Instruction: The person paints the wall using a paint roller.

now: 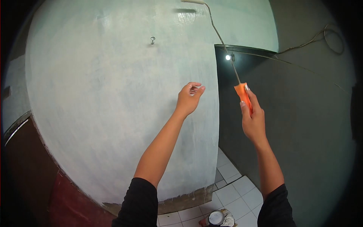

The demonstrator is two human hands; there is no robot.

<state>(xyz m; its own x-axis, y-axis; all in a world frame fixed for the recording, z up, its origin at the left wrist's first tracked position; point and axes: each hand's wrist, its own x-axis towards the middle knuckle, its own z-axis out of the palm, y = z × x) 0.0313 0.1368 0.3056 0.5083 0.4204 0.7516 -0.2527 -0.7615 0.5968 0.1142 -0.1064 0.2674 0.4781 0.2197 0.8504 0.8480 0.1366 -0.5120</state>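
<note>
My right hand (253, 121) is closed around the orange handle (244, 99) of a paint roller. The roller's thin bent wire frame (213, 24) runs up and left to its pale cover (194, 1), partly cut off at the top edge. That cover is close to the upper part of a white-painted wall (124, 98), with its shadow beneath it; contact cannot be made out. My left hand (191, 99) is raised in front of the wall, fingers loosely curled with a gap to the thumb. I see nothing held in it.
A metal hook (152, 40) sticks out of the wall. Right of it, a doorway borders a dark grey wall (302, 132) with a hanging cable (334, 39). A bucket with whitish paint (216, 218) stands on white floor tiles (228, 196). A brown door (28, 162) is at left.
</note>
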